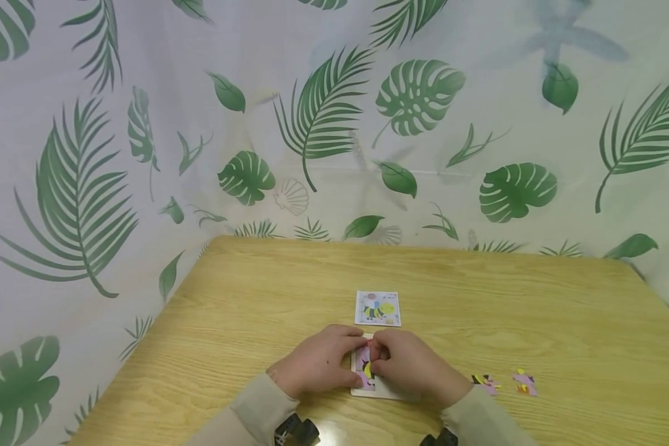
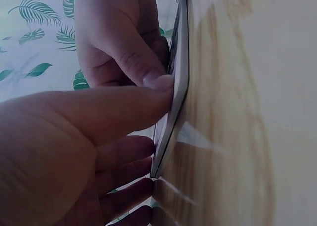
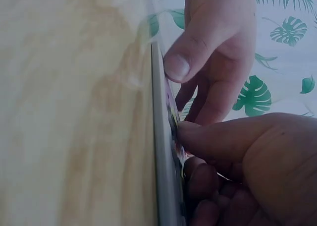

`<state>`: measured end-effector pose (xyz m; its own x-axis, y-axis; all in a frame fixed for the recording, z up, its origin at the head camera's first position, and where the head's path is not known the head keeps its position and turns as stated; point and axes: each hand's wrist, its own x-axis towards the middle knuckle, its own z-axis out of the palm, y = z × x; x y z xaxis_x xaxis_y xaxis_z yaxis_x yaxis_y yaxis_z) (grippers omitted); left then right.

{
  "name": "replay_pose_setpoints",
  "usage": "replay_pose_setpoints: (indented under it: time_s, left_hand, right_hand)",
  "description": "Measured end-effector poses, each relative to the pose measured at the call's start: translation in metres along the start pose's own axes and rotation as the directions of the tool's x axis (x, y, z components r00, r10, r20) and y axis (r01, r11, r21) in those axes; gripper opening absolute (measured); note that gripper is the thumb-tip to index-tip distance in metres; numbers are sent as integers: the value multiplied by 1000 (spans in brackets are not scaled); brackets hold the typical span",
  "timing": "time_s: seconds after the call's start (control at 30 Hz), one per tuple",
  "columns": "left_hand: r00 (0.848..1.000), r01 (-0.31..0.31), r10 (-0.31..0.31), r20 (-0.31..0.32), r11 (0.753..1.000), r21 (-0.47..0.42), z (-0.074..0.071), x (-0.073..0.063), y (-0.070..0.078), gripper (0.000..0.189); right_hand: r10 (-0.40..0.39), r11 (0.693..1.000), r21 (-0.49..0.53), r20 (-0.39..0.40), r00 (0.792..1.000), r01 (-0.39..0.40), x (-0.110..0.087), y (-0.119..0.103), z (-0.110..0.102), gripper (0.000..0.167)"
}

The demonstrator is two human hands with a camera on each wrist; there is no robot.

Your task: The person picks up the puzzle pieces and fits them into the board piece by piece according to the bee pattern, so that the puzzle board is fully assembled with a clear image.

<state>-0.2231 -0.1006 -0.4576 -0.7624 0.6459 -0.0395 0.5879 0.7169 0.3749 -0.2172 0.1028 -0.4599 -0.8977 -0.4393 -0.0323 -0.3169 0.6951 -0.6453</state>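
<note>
A shallow puzzle board (image 1: pixel 387 391) lies on the table with pink, black and yellow pieces fitted along its left side. My left hand (image 1: pixel 320 359) holds the board's left side, thumb by the near edge and fingers toward the far edge. Over the board, my right hand (image 1: pixel 412 362) has curled fingers and pinches a puzzle piece (image 3: pixel 179 147) against its surface; the fingers mostly hide this piece. In the left wrist view, the left thumb (image 2: pixel 143 99) presses on the board's rim.
A picture card (image 1: pixel 378 308) showing a bee lies just beyond the board. To the right are two loose puzzle pieces, one black and yellow (image 1: pixel 485 383), the other pink and yellow (image 1: pixel 524 382). A leaf-patterned curtain (image 1: pixel 334 124) hangs behind the wooden table (image 1: pixel 245 291).
</note>
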Motion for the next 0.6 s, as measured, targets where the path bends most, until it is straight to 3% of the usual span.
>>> replay_pose_setpoints:
  time_s: [0.6]
  left_hand:
    - [1000, -26, 26, 16, 999, 44, 0, -2, 2, 67]
  right_hand:
    - [-6, 1000, -9, 59, 998, 6, -1, -2, -2, 21]
